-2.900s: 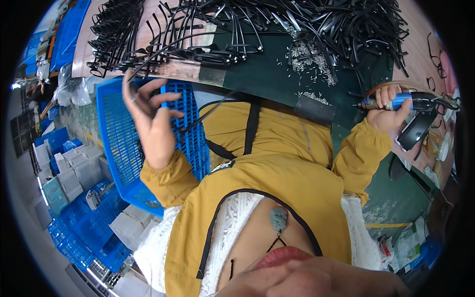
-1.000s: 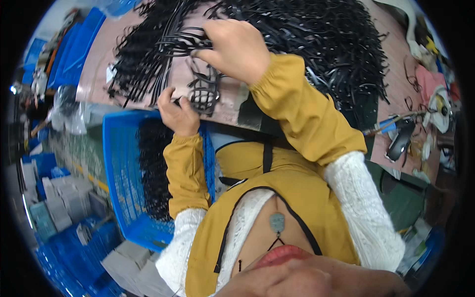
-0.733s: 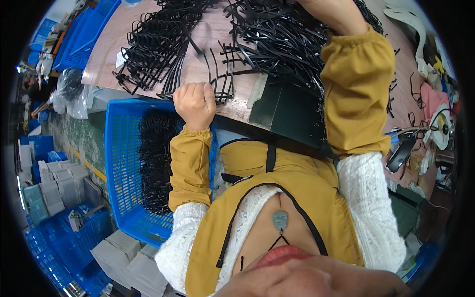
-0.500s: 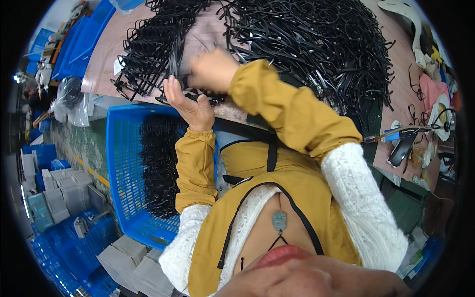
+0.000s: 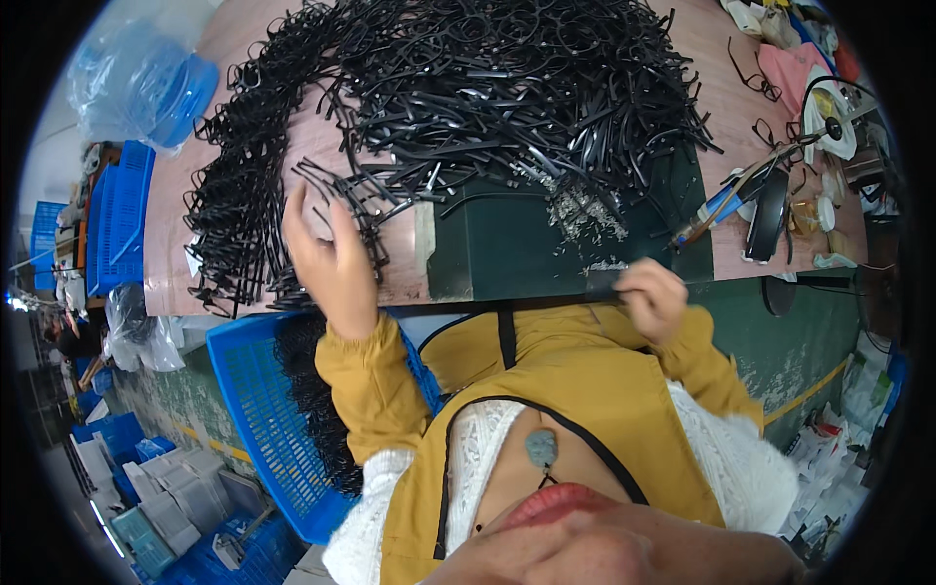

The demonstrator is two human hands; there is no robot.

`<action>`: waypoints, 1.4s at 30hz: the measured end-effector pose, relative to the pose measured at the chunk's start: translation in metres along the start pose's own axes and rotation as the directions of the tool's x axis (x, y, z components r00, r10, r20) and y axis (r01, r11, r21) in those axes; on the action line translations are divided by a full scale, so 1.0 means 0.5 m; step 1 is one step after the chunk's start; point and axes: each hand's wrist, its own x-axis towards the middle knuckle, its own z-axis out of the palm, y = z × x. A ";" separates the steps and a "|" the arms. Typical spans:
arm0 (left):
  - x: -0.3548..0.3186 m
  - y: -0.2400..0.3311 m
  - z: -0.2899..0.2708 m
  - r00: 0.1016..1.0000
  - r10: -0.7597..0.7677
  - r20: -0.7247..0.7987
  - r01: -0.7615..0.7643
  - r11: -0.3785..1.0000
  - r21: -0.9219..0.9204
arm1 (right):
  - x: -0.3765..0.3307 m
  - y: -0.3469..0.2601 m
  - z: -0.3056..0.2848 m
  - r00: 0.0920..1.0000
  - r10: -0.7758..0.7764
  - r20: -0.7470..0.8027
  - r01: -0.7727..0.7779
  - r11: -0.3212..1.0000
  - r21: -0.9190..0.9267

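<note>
My left hand (image 5: 336, 268) is raised at the table's front edge, thumb and fingers apart, with nothing seen in it. Its fingertips are close to the folding arms of several black eyeglass frames (image 5: 341, 190). Beside it on the left is a long row of black eyeglass frames (image 5: 239, 210) lined up together. Low at the front edge, my right hand (image 5: 653, 300) has its fingers curled together. A small dark patch shows by its fingertips, and I cannot make out whether it is held. A large tangled pile of black eyeglass frames (image 5: 507, 97) covers the table's middle.
Tiny pale bits (image 5: 585, 210) lie on a dark green mat (image 5: 507, 244). A blue-handled tool (image 5: 717, 207) and a black phone-like object (image 5: 766, 216) are at the right. Below the table stands a blue basket (image 5: 258, 419) holding black frames. A bagged blue container (image 5: 180, 97) sits far left.
My right hand has left my left hand's side and moved right, down to the front edge by the mat. My left hand stays by the frames, fingers apart. The view has shifted.
</note>
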 end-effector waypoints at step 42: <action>0.456 0.413 1.257 0.313 0.060 0.948 -0.798 0.557 0.228 | -0.076 0.201 -0.150 0.857 0.343 -0.385 -0.456 0.853 -0.254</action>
